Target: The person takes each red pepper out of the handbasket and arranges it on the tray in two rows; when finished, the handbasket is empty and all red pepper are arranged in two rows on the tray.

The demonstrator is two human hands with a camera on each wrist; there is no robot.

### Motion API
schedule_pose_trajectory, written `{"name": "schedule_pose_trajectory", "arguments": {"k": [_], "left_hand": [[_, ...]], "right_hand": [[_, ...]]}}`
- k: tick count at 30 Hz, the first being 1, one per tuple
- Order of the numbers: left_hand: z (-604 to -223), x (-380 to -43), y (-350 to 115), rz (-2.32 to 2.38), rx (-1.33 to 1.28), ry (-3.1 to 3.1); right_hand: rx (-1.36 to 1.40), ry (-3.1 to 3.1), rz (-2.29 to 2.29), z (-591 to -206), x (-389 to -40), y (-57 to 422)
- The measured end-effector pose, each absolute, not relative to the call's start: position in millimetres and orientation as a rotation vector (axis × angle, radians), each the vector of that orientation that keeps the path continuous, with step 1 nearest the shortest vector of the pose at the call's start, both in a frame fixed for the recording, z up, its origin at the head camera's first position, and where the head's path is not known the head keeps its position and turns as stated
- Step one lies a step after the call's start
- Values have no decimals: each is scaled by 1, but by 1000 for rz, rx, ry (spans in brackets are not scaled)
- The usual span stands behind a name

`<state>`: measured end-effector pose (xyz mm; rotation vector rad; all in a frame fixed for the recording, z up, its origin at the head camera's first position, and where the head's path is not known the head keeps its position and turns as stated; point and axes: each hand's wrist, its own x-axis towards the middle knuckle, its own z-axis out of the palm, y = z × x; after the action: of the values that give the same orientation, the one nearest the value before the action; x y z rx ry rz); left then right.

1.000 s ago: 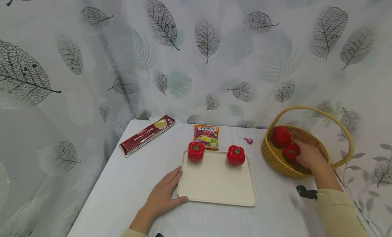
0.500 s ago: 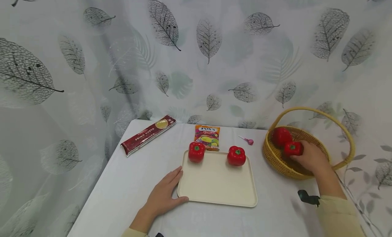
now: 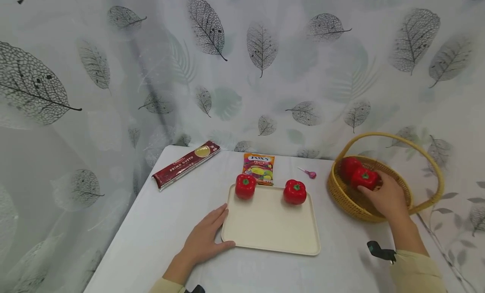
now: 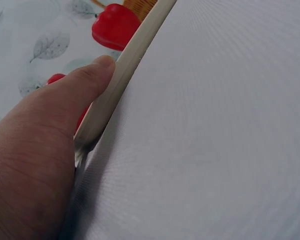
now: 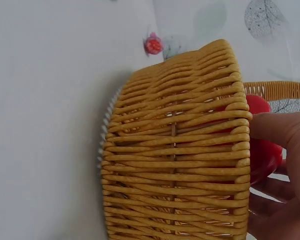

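- Person's right hand [image 3: 389, 196] inside a round basket of woven yellow-brown wicker [image 3: 345, 201], fingers and thumb pinching a glossy red bell pepper with a green stem [image 3: 363, 179].
- Held pepper sits within the basket's rim; cannot tell whether it touches the bottom.
- Second smooth red item [image 3: 349, 166] in the basket at the held pepper's 10 o'clock, partly hidden.
- Left hand [image 3: 204, 234] at 9 o'clock of a flat cream rectangular tray [image 3: 270, 225]: fingers extended to its side, thumb spread out to the near edge.
- Tray carries two more peppers, red and lobed: one at its 11 o'clock corner [image 3: 245, 187], one at 1 o'clock [image 3: 294, 192].
- Basket stands at the tray's 2 to 3 o'clock, apart from it.
- Around the tray on the white-covered table [image 3: 151, 238]: orange-and-purple candy bag [image 3: 259, 168] just beyond 12 o'clock; pink lollipop on a white stick [image 3: 311, 174] toward 1; long dark-red packet [image 3: 185, 165] at 10.
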<state>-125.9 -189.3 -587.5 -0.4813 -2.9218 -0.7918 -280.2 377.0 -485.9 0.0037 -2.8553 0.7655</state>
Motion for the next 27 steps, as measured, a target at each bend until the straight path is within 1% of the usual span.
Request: {"name": "schedule_pose_trajectory", "arguments": {"k": [8,18,27], "left_hand": [[-591,-128,-187,-747,-487,-2917],[-585,-127,-188,-768,-469,-2915],[-589,-126,-188,-743,-467,-2920]], "right_hand": [[-73,-2768,952,-487,-269,373],[-114,-2744,1008,-479,-268,361],[-139,-2726,1018,-474,-262,352]]}}
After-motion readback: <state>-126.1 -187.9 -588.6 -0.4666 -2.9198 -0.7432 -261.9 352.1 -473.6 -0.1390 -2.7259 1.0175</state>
